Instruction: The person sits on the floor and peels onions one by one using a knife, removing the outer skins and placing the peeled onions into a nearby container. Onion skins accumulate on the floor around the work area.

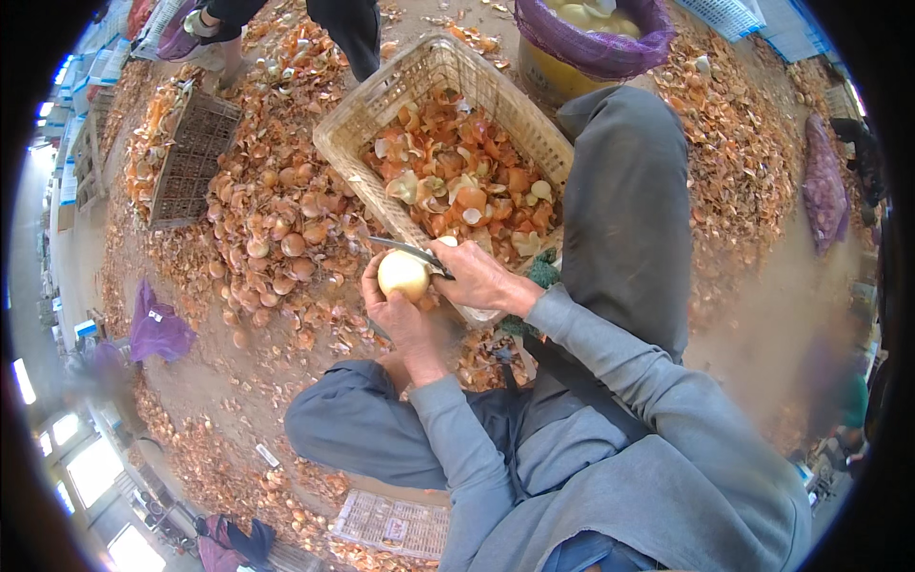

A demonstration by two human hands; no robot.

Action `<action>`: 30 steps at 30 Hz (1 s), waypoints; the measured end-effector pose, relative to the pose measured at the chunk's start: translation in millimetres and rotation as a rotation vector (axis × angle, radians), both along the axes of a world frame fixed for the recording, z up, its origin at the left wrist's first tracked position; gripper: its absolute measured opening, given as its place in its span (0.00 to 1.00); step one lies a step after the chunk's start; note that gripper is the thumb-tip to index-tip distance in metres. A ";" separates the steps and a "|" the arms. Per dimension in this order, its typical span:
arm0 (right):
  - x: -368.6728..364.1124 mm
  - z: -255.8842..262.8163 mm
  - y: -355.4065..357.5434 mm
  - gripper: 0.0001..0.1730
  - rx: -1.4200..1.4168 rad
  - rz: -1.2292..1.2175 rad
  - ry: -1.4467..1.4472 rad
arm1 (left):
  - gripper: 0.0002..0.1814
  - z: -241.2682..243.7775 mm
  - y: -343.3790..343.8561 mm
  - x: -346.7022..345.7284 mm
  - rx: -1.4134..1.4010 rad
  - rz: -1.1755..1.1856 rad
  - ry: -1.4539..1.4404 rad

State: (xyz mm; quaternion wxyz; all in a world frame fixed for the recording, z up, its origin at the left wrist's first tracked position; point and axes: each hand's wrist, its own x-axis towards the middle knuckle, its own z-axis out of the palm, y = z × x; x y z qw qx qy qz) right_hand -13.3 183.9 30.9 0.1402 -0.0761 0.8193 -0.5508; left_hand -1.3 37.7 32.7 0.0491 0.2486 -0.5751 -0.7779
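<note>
A pale, peeled onion [402, 276] rests in the fingers of my left hand [406, 322], just off the near left edge of a plastic crate. My right hand [480, 273] grips a knife [404, 248]; its dark blade points left across the top of the onion. A whitish piece [448, 241] shows by my right index finger, too small to identify. Beneath and beyond both hands stands the beige plastic crate [400, 223], holding brown onion skins [468, 168] and a few pale onion pieces.
Unpeeled onions [293, 244] lie heaped on the skin-strewn floor at left, beside a tipped dark crate [193, 159]. A bucket [547, 71] lined with purple mesh [593, 53] holds pale onions. A filled mesh sack [823, 189] lies far right. Another person's legs [347, 28] are at the top.
</note>
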 end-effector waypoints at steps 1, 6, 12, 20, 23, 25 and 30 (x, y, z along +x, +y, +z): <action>1.6 -0.1 1.4 0.22 -0.037 -0.013 0.023 | 0.24 11.5 5.9 2.2 -0.146 -0.063 -0.002; 8.3 12.1 14.3 0.12 -0.142 -0.053 0.259 | 0.27 36.7 10.7 13.4 -0.663 -0.281 0.017; 13.8 64.5 27.2 0.04 -0.722 -0.129 -0.344 | 0.22 28.9 -4.9 20.5 -0.245 -0.163 0.129; 20.6 60.5 37.5 0.17 -0.270 -0.271 0.080 | 0.40 -38.9 -62.2 40.2 -0.322 -0.048 0.295; 40.1 41.8 29.8 0.20 0.039 -0.110 0.371 | 0.44 -25.8 -45.2 35.8 0.034 -0.030 0.237; 50.3 48.4 21.5 0.20 0.100 0.034 0.354 | 0.46 -16.5 -41.8 28.7 0.108 -0.091 0.249; 53.9 41.1 12.1 0.07 0.093 0.060 0.285 | 0.49 -6.4 -27.7 26.4 0.015 -0.159 0.211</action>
